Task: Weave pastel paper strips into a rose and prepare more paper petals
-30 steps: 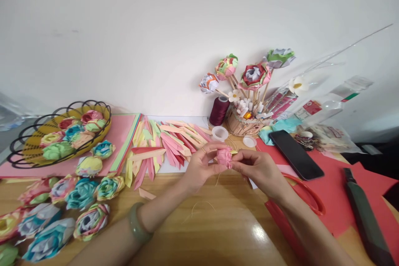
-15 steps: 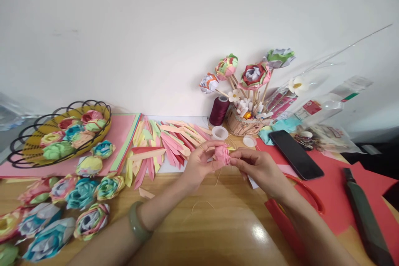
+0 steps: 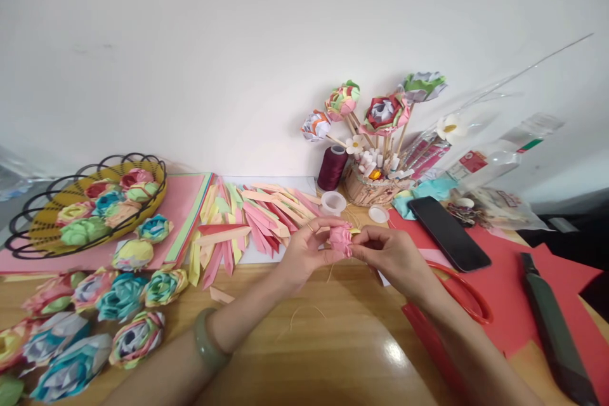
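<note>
Nudged slightly rightward past the white plastic cup (image 3: pixel 333 203) since half a second ago, with the whole view swung a little; otherwise hardly changed. Now held up over the wooden table (image 3: pixel 352 336), just to the right of the folded paper strips (image 3: pixel 264 219): pink paper flower (image 3: pixel 339 240), caught between both hands. Gripped on its left side by the curled thumb and forefinger of the left hand (image 3: pixel 307 255). Pinched at its ruffled right edge by the right hand (image 3: pixel 394 257), close to a small yellow-green bit (image 3: pixel 354 231); too small to tell the exact hold between those fingertips. Just below, hanging loose, a thin thread (image 3: pixel 329 274); cannot tell whether fastened to the flower.

Likely very light, more springy than stiff, dry and not slippery, yet easily creased or flattened under a hard squeeze. Probably firmest at the bunched folds; best to pinch there and merely cradle the outer petals with a wide, soft finger curve. Better not to tug by a single petal tip, for fear of tearing. Compare with the blue paper flower (image 3: pixel 122 296) over to the left: likewise layered, probably just as crushable, best lifted around its widest part.
</note>
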Tool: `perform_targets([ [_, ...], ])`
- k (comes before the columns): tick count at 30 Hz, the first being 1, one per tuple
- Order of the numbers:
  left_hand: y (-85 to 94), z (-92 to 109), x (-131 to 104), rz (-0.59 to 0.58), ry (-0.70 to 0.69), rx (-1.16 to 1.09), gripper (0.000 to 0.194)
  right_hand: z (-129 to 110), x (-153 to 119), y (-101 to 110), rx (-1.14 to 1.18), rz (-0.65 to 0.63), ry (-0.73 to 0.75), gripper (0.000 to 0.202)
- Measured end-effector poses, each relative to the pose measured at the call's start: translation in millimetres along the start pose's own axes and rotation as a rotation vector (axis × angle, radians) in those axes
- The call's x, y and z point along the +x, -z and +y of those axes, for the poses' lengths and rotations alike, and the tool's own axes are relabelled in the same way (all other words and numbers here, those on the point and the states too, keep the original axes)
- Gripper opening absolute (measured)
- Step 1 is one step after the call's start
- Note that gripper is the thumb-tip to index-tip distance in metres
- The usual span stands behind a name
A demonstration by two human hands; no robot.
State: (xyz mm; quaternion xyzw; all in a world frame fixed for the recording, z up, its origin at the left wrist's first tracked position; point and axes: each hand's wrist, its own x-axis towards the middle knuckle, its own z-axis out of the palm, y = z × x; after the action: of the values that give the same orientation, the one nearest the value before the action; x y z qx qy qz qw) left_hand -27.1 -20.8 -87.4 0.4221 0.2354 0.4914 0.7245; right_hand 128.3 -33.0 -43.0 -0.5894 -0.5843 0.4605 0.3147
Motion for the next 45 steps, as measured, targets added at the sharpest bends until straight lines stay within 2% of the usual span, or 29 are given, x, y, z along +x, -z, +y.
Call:
perform_targets([
  [3, -0.3, 0, 0, -0.001, 0.02, -0.016, 0.037, -2, 0, 0, -0.003, 0.021, 0.01, 0.033],
  [8, -1.7, 3, 0, 0.069, 0.086, -0.124, 0.035, -4, -4, 3, 0.062, 0.009, 0.015, 0.036],
  [12, -1.8, 5, 0, 0.043, 0.122, -0.18, 0.034, -6, -6, 5, 0.068, 0.089, 0.054, 0.036],
  [15, -1.0, 5, 0, 0.049, 0.136, -0.201, 0.035, -7, -6, 5, 0.02, 0.092, 0.083, 0.031],
  [20, -0.6, 4, 0, 0.065, 0.092, -0.185, 0.041, -6, -7, -2, -0.259, 0.156, 0.298, 0.018],
  [25, -1.4, 1, 0, 0.068, 0.038, -0.143, 0.041, 6, -11, -13, -0.663, 0.435, 0.598, 0.011],
  [27, -1.5, 2, 0, 0.072, 0.037, -0.15, 0.04, 8, -14, -14, -0.714, 0.473, 0.699, 0.008],
  [30, -0.8, 5, -1, 0.067, 0.067, -0.205, 0.04, 6, -17, -13, -0.583, 0.437, 0.739, 0.009],
  [33, 0.7, 6, -1, 0.052, 0.095, -0.253, 0.041, 4, -16, -10, -0.478, 0.467, 0.741, 0.014],
  [38, 1.9, 6, -2, 0.023, 0.1, -0.291, 0.04, 8, -14, -10, -0.553, 0.362, 0.901, 0.03],
  [40, 1.7, 7, -2, 0.02, 0.107, -0.313, 0.04, 6, -15, -10, -0.532, 0.371, 0.942, 0.032],
  [42, 1.8, 7, -1, 0.013, 0.121, -0.335, 0.041, 2, -17, -9, -0.475, 0.407, 0.904, 0.029],
  [45, 3.1, 7, -1, -0.01, 0.13, -0.353, 0.042, -3, -18, -9, -0.366, 0.416, 0.761, 0.022],
])
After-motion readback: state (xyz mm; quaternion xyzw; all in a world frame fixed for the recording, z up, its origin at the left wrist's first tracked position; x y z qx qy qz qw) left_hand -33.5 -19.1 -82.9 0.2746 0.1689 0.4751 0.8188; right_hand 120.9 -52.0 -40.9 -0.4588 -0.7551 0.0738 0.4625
